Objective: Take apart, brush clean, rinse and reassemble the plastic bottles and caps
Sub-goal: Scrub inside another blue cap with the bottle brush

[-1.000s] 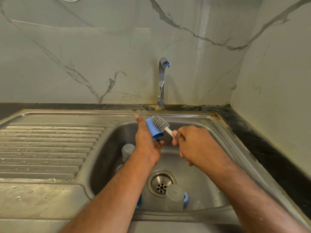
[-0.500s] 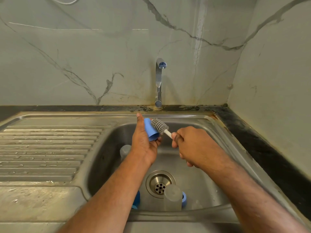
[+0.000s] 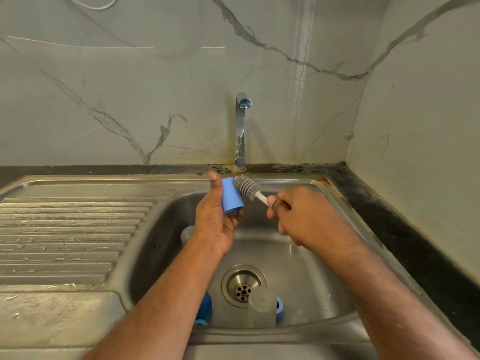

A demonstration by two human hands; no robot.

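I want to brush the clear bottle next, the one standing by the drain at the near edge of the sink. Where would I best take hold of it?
Grip the clear bottle round its upper body, reaching down from above on the drain side. It stands upright with that side bare, while a blue cap sits close at its right and the sink's near wall is right behind it.

Soft, even, fairly dim light with a greenish cast falls from above; shadows are faint. Pale glare streaks the marble wall point(image 3: 181, 87) above the hands and the steel sink point(image 3: 306, 268) below them. Wide-angle bending curves the edges. The right hand point(image 3: 309, 216) looks slightly motion-blurred
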